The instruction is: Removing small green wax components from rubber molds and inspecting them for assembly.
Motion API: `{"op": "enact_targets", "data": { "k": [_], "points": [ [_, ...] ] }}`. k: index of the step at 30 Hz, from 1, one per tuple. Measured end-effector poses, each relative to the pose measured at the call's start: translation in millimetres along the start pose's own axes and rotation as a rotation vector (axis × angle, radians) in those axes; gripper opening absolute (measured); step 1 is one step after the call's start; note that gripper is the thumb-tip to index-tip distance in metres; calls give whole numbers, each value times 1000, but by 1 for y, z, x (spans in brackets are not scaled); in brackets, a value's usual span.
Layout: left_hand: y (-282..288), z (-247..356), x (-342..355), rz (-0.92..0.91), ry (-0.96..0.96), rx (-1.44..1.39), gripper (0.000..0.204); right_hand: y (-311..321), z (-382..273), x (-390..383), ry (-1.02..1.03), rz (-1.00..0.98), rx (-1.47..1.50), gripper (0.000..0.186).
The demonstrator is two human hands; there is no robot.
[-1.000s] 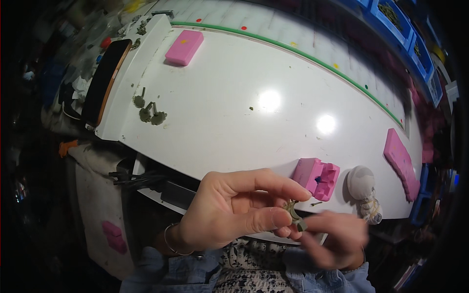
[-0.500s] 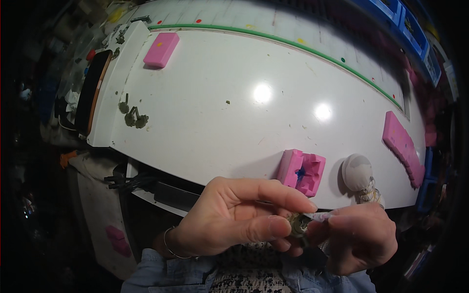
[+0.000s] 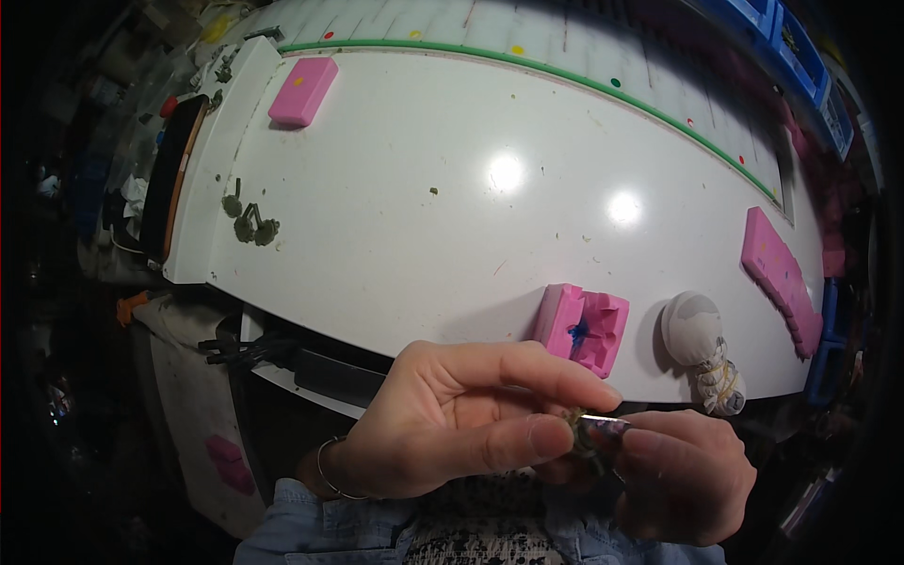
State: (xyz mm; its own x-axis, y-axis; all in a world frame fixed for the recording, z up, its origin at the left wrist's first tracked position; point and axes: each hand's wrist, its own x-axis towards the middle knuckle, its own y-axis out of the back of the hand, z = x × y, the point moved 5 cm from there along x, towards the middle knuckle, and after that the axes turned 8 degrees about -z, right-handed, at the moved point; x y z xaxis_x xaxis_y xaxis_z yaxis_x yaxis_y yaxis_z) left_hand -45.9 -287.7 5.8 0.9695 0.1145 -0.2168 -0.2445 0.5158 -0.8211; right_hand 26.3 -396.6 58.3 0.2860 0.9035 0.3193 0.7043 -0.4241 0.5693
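My left hand (image 3: 461,414) pinches a small olive-green moulded piece (image 3: 586,443) between thumb and fingers, low in front of me. My right hand (image 3: 687,471) grips a small blade (image 3: 603,421) with a thin shiny edge and a patterned face, which lies against the top of the piece. Much of the piece is behind my fingers. Just beyond the hands on the white table (image 3: 377,207) stands a pink two-part mould (image 3: 582,330), opened, with blue in its hollow. To its right lies a pale rounded pouch (image 3: 695,330) tied at the neck.
Several similar green pieces (image 3: 252,226) lie at the table's left. A pink block (image 3: 303,91) is at the far left, a long pink slab (image 3: 782,282) at the right edge. A dark phone-like slab (image 3: 174,179) rests on the left ledge. Blue bins (image 3: 796,56) stand far right.
The blade has turned so its thin edge shows, and my right hand has shifted slightly down and left. My left hand keeps its hold on the green piece. The view has moved a little.
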Motion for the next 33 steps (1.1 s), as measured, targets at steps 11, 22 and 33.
{"op": "enact_targets", "data": {
  "k": [11, 22, 33],
  "points": [
    [-1, 10, 1, 25, -131, 270, 31, -1, -10, 0, 34, 61, -340, 26],
    [-3, 13, 2, -39, -145, 303, 24, 7, 3, -3, 468, 54, -239, 30],
    [1, 11, 2, 14, -104, 322, 25, -5, -1, -3, 209, 98, -374, 26]
  ]
}}
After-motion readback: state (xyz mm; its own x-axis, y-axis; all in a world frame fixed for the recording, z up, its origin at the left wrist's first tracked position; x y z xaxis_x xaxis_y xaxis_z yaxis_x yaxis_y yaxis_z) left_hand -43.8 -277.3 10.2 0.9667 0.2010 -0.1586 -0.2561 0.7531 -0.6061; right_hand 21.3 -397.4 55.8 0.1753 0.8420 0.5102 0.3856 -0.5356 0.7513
